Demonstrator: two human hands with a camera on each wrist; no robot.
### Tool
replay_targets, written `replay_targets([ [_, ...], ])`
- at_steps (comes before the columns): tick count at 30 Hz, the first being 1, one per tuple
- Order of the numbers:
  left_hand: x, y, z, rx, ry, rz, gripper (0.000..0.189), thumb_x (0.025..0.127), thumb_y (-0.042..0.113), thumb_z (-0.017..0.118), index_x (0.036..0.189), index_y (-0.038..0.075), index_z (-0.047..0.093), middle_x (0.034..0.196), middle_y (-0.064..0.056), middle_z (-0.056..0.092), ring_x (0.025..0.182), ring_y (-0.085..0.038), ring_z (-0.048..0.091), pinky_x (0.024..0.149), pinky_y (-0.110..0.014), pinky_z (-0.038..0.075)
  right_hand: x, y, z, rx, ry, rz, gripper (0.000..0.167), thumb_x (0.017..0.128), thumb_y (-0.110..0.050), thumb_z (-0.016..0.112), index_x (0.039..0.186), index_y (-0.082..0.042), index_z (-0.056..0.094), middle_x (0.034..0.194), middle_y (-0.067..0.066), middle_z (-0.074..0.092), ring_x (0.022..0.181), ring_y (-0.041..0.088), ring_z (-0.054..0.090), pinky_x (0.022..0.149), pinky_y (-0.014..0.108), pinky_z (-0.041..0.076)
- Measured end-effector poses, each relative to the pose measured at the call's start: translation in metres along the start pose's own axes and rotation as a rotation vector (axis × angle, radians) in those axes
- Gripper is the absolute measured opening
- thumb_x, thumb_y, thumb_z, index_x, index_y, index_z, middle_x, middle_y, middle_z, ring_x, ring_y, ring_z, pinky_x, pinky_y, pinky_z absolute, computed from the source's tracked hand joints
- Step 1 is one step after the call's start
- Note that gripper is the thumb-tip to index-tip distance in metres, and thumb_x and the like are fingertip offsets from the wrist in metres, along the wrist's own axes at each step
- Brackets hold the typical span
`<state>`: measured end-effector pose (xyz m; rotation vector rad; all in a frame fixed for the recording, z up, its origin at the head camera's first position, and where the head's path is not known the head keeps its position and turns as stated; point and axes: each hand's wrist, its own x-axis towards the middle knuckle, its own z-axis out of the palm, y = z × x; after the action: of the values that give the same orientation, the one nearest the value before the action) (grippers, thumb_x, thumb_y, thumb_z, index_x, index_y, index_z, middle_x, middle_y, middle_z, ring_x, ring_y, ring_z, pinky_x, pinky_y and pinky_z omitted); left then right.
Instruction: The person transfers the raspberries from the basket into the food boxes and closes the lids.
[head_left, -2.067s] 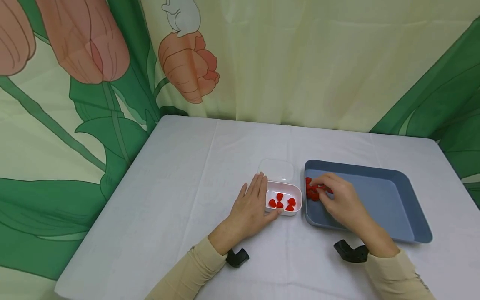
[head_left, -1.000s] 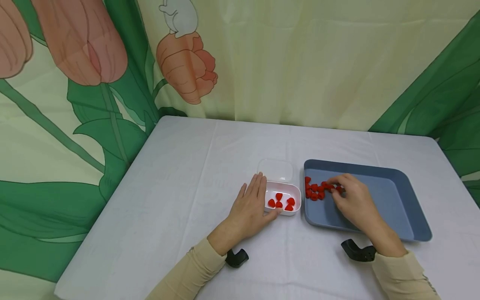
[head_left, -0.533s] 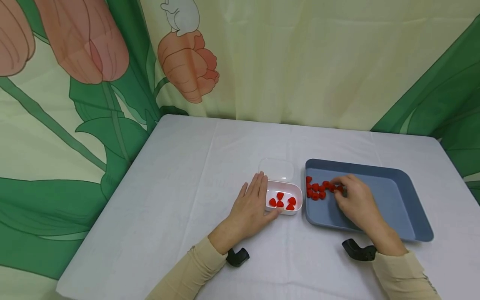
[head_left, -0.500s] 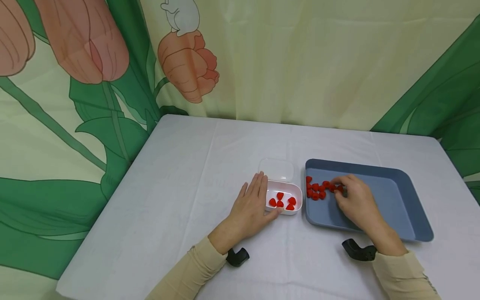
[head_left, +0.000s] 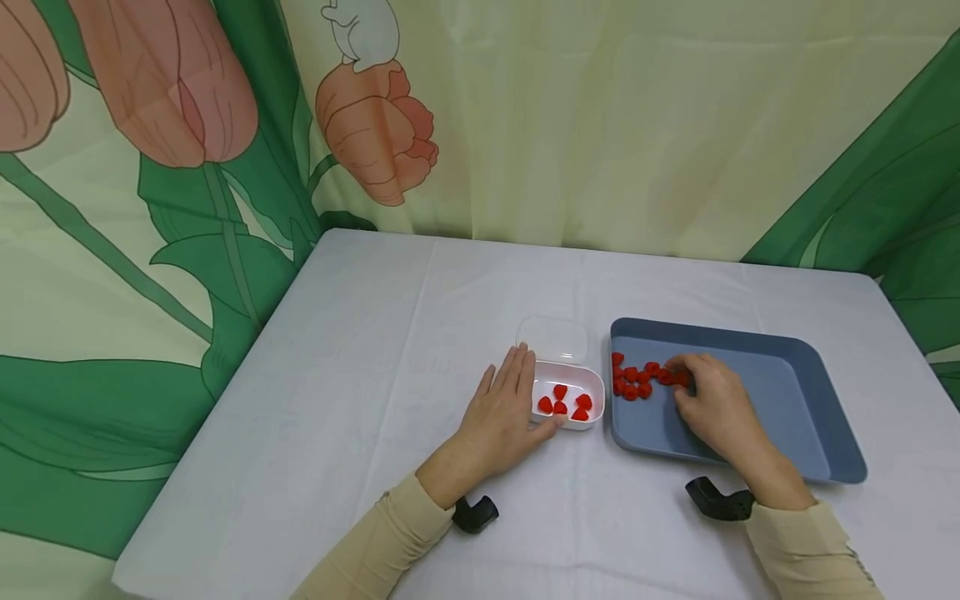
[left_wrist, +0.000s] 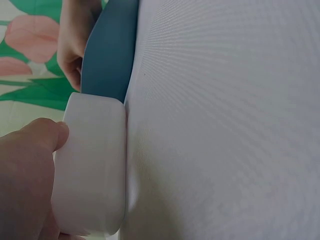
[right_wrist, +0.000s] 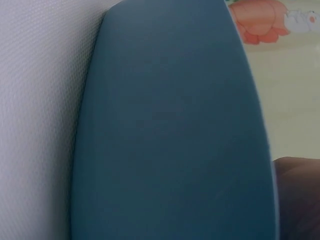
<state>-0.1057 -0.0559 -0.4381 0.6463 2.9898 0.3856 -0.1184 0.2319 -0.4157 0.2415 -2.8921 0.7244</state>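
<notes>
My left hand (head_left: pixel 495 412) lies with straight fingers along the left side of a small white container (head_left: pixel 596 383). In the left wrist view, its thumb (left_wrist: pixel 42 132) rests on the rim. Several red raspberries (head_left: pixel 560 391) sit inside the container. Inside the blue-grey tray (head_left: pixel 772 400) to the right, more raspberries (head_left: pixel 631 392) cluster at the left end and trail rightward. At the right end of that trail my right hand (head_left: pixel 716 408) pinches a raspberry (head_left: pixel 680 378) between thumb and fingers. The tray wall hides most of this hand in the right wrist view.
A clear plastic lid (head_left: pixel 555 337) lies just behind the white container. White cloth covers the table (head_left: pixel 360 367), and a printed curtain (head_left: pixel 562 125) hangs behind it. Black wrist mounts (head_left: pixel 720 500) stick out from the forearms.
My right hand has moved right within the tray, and the raspberries there are more spread out in a trail. During the last half second its fingers shift only slightly. My left hand stays in place.
</notes>
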Motion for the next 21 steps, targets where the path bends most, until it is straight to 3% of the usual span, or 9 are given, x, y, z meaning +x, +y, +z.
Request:
replay_targets([
  [6,-0.0004,0.0002,-0.0007,-0.004,0.004,0.0,0.094,0.094,0.061,0.05,0.158,0.003,0.014,0.167,-0.012,0.016,0.155,-0.026,0.014,0.123,-0.051,0.022,0.0001,0.002,-0.0003,-0.008,0.008,-0.004,0.033,0.077,0.012,0.062,0.11,0.01,0.063,0.102,0.032,0.064,0.093,0.046,0.06,0.078,0.06,0.048],
  [21,-0.0011,0.0002,-0.0012,-0.009,0.004,0.001,0.094,0.094,0.061,0.05,0.158,0.003,0.014,0.166,-0.012,0.016,0.155,-0.026,0.014,0.123,-0.051,0.022,-0.0009,0.0062,0.0018,-0.004,0.031,-0.019,0.033,0.075,0.014,0.062,0.108,0.009,0.064,0.095,0.029,0.066,0.087,0.043,0.061,0.074,0.058,0.049],
])
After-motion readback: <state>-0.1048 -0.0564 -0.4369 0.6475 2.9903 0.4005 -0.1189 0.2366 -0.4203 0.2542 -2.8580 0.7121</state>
